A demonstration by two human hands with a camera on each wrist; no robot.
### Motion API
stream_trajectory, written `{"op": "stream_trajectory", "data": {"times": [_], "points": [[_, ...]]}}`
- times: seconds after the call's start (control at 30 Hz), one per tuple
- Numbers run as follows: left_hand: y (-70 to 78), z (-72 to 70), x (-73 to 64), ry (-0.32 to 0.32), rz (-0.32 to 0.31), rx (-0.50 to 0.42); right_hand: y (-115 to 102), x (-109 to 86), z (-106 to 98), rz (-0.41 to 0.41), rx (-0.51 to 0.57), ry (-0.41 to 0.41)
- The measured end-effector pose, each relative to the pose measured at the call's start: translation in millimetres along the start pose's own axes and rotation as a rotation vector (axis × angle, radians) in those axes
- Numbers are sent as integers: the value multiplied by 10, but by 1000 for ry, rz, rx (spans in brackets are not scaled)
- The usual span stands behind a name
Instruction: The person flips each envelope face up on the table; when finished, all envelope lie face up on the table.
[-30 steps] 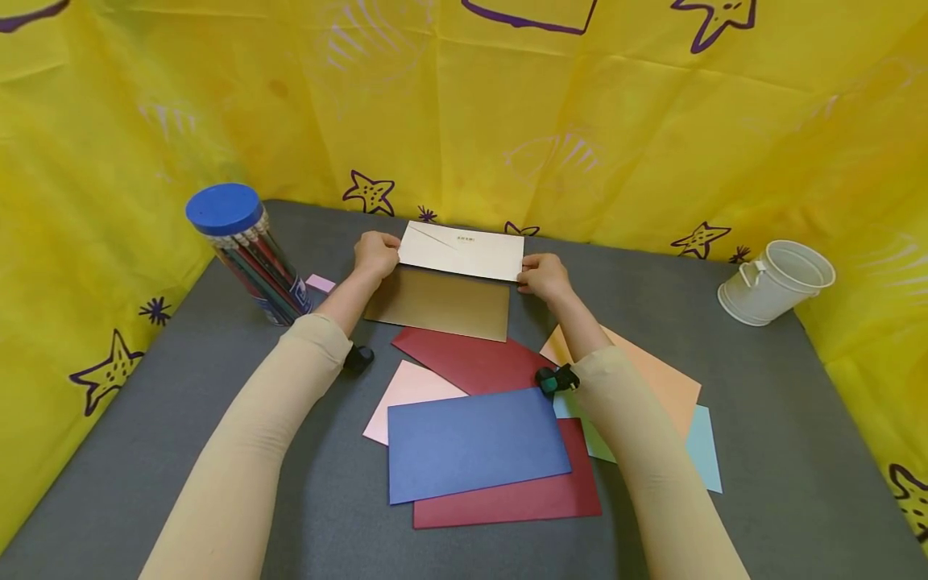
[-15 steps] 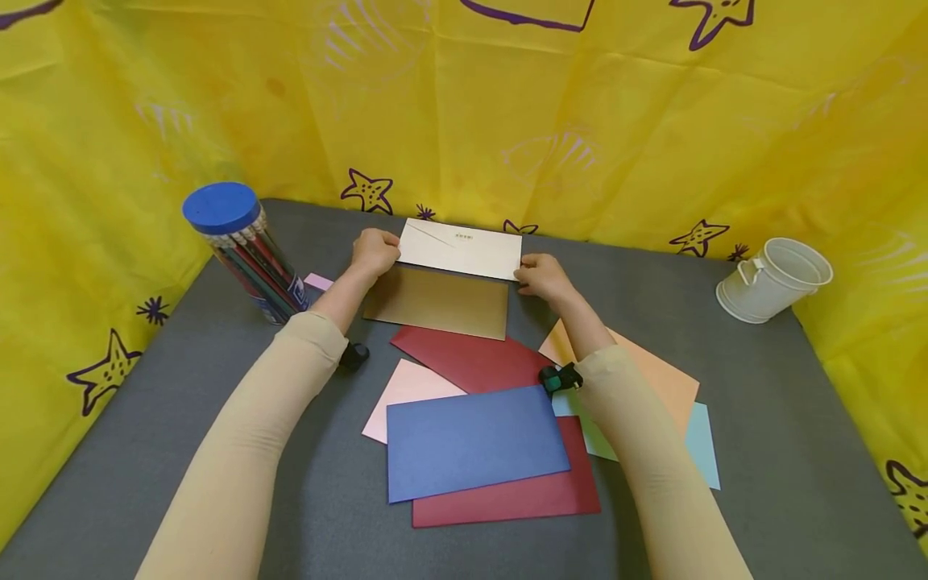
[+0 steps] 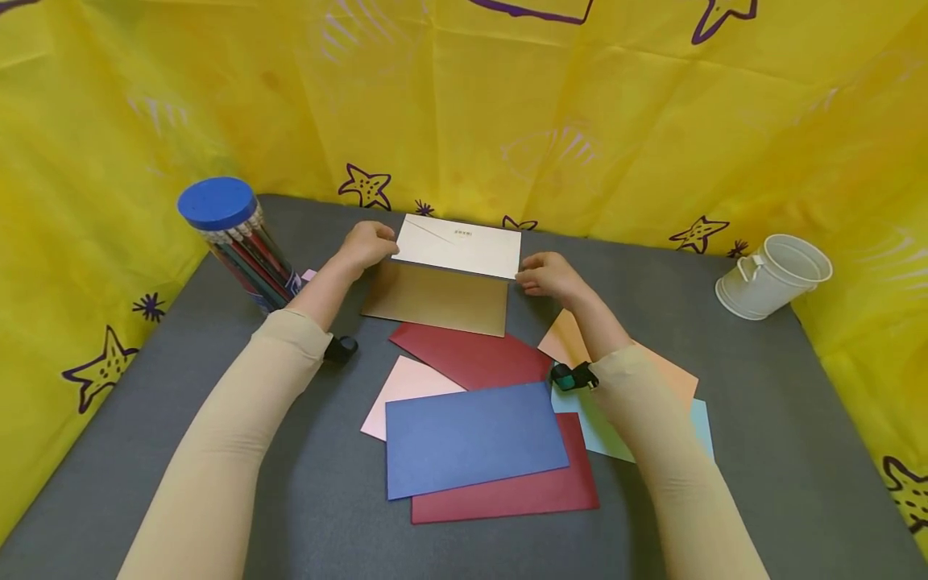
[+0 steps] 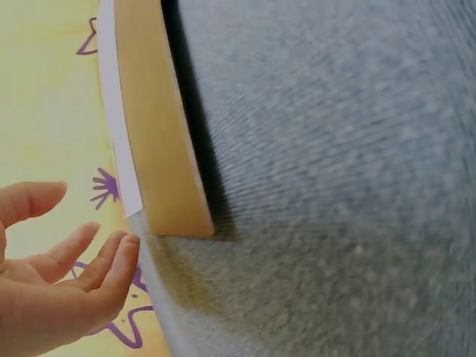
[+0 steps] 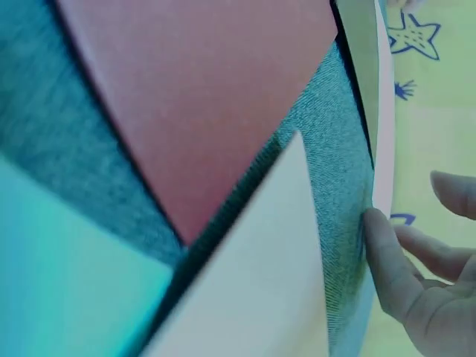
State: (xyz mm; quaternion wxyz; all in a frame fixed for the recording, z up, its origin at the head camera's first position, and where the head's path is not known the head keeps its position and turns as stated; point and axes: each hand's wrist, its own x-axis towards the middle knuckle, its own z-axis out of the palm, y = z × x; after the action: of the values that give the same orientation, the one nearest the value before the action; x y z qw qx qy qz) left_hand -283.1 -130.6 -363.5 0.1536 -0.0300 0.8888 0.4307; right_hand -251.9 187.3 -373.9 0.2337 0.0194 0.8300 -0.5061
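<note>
A white envelope [image 3: 459, 246] with a small printed mark lies at the back of the table, just behind a gold-brown envelope [image 3: 438, 298]. My left hand [image 3: 368, 244] is at the white envelope's left end; the left wrist view shows its thumb and fingers [image 4: 89, 256] spread apart with nothing between them. At the opposite end is my right hand [image 3: 549, 275]. Its thumb stands away from its fingers [image 5: 390, 264] in the right wrist view, and one fingertip is at the white envelope's corner, touching or very close.
Nearer to me lie a blue envelope [image 3: 474, 439], dark red envelopes [image 3: 474, 354], a pink one [image 3: 409, 391] and an orange one [image 3: 663, 370]. A blue-lidded tub of pencils [image 3: 242, 250] stands left, a white metal pot [image 3: 772, 276] right. A yellow cloth [image 3: 464, 105] hangs behind.
My left hand has loosened and drawn slightly left from the white envelope's end. My right fingers have eased off its right end. The envelope stays behind the gold-brown one.
</note>
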Motion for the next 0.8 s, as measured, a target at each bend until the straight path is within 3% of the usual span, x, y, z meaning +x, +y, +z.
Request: {"op": "stream_trajectory", "data": {"times": [0.27, 0.47, 0.57, 0.7, 0.8], "points": [[-34, 1, -124, -25, -37, 175, -14, -92, 8, 22, -125, -56], [-87, 15, -233, -2, 24, 357, 2, -185, -12, 40, -182, -92], [-111, 11, -279, -23, 38, 431, 16, -219, -16, 41, -197, -108], [-146, -5, -327, -52, 32, 484, 41, -238, -3, 40, -232, -137], [-175, -19, -348, -59, 9, 464, 55, -248, 14, 41, -257, -160]]}}
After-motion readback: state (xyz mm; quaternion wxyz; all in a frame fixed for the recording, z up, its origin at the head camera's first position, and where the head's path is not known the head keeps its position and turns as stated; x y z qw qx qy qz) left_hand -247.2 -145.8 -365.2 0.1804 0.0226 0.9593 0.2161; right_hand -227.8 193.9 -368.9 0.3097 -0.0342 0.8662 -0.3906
